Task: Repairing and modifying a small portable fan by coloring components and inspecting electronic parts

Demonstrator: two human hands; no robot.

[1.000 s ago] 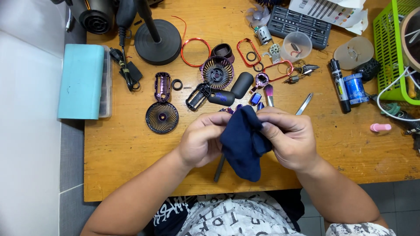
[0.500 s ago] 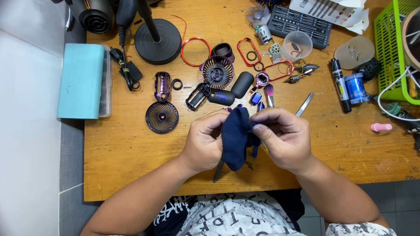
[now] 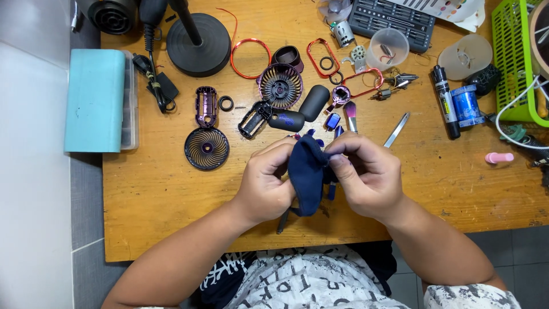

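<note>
One view is available, the head camera looking down on a wooden table.

Head view. Both hands work at the table's centre, close to its near edge. The left hand and the right hand each pinch the dark blue cloth between thumb and fingertips; the cloth is bunched between them, with a thin strap hanging from its lower end. Whether anything is wrapped inside the cloth cannot be told.

Risks. Small purple parts and a small brush lie just beyond the knuckles; a forward sweep of either hand could scatter them. The metal tweezers lie near the right hand and could be knocked. The hanging strap could catch on loose pieces if the cloth is dragged across the table.

Edges and room. The hands sit near the table's front edge, so anything dropped from the cloth could roll off into the lap. Bare wood lies to the left, below the round fan grille, and to the right, before the pink cylinder. The far half is crowded.
</note>
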